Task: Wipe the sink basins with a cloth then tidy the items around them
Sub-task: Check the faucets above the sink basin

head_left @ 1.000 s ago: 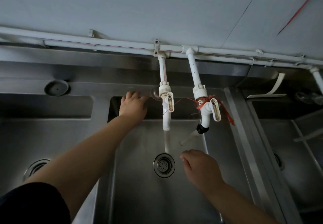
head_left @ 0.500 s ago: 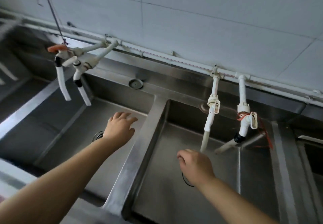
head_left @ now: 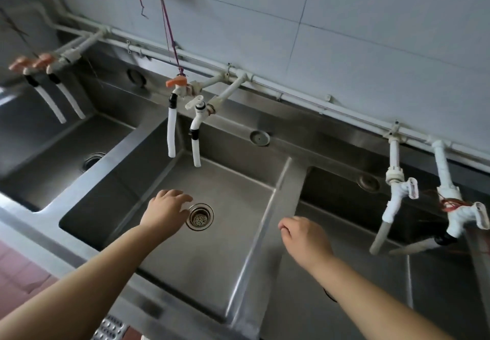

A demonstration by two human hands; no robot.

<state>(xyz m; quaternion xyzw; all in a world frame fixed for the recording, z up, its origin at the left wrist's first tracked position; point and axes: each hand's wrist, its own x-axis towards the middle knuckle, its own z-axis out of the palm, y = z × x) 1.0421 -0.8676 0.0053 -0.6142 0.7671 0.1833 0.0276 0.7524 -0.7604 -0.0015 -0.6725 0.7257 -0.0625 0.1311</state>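
A row of stainless steel sink basins runs along the wall. My left hand (head_left: 165, 211) hovers over the middle basin (head_left: 233, 254), just left of its round drain strainer (head_left: 199, 217), fingers loosely bent and holding nothing. My right hand (head_left: 305, 236) hangs over the divider at the left edge of the right basin (head_left: 371, 286), fingers loosely curled and empty. No cloth is in view.
White plastic taps with hoses hang over the middle basin (head_left: 183, 106), the right basin (head_left: 400, 196) and the left basin (head_left: 45, 74). A round plug cover (head_left: 259, 138) sits on the back ledge. A purple string (head_left: 169, 34) hangs from the wall. Pink floor tiles (head_left: 16, 270) lie lower left.
The view has swung left from the right basin to the middle one. My left hand left the back ledge by the tap and now hovers beside the middle drain; my right hand followed leftward.
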